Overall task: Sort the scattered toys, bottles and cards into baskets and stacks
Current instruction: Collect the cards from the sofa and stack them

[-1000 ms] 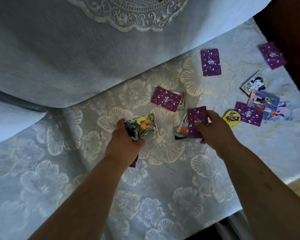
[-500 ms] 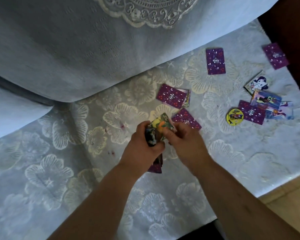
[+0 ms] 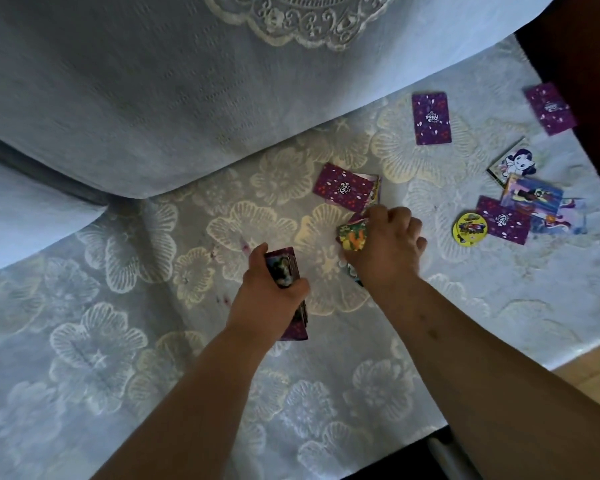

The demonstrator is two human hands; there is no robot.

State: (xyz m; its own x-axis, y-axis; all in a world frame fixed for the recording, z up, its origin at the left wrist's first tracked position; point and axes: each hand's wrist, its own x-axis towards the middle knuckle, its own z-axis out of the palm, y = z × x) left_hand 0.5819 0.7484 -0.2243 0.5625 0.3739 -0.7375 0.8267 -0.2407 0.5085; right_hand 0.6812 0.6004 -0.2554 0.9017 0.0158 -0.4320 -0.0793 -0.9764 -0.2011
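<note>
The right hand has pulled away from the stack of cards. Half a second ago the two hands were together, and now there is a gap of flowered cloth between them. The bright card, green and orange, went with the right hand and now sits just to the right of the stack. The right hand's fingers are curled down over this card and seem to pinch it. I cannot see the fingertips, so I cannot tell how tight the hold is. A blue card edge pokes out from under that hand too. The left hand is wrapped around the stack, thumb on one side and fingers on the other, and holds it up on its edge. The next loose one looks like the purple card. It lies up and to the right of the stack, just past the right hand's knuckles. Its long side runs across and tips down a little to the right. The right hand is much nearer to it than the left hand. More cards and a yellow round disc lie far to the right of the stack, still to be picked up.
</note>
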